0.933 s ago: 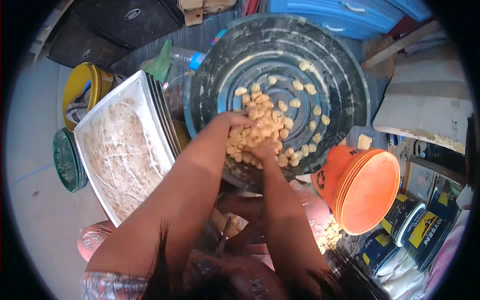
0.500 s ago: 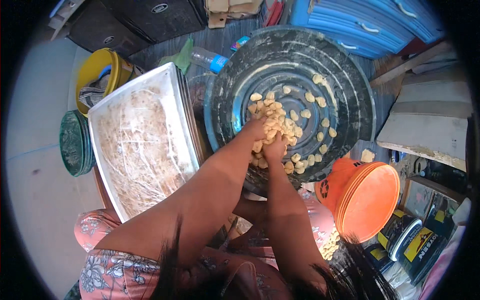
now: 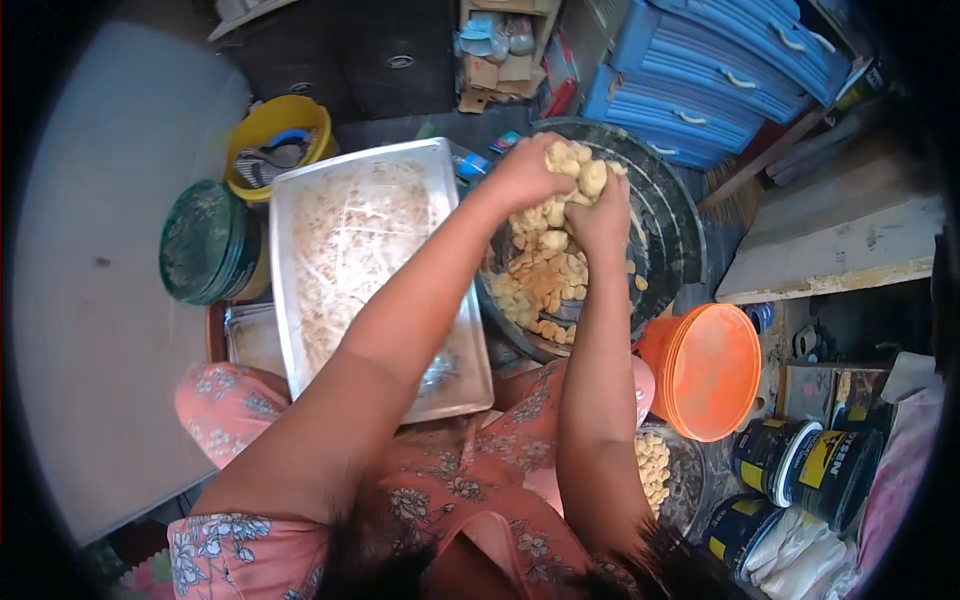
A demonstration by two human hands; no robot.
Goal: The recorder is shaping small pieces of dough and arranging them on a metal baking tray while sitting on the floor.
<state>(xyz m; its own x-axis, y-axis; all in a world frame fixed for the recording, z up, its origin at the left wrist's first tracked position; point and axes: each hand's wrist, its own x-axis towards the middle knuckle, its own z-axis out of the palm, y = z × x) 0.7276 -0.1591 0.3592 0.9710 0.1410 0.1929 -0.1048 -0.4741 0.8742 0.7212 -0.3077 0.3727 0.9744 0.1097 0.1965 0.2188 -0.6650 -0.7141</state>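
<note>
Gripping a clump of pale lumps (image 3: 592, 178) between them, the left hand (image 3: 530, 176) and the right hand (image 3: 604, 220) hung over the tub (image 3: 672, 212), both closed around the clump from opposite sides. More lumps lay inside the tub below, piled mostly toward its near side. The tray (image 3: 345, 240) sat just left of the tub. Beyond the tray stood the yellow bucket (image 3: 302, 115); right of the tub stood the orange bucket (image 3: 708, 372), and near it a bowl (image 3: 690, 483) held further lumps.

Left arm (image 3: 390, 345) slants up from seven o'clock, right arm (image 3: 597, 370) from five — left hand (image 3: 528, 176) and right hand (image 3: 603, 222) cupped near one.
</note>
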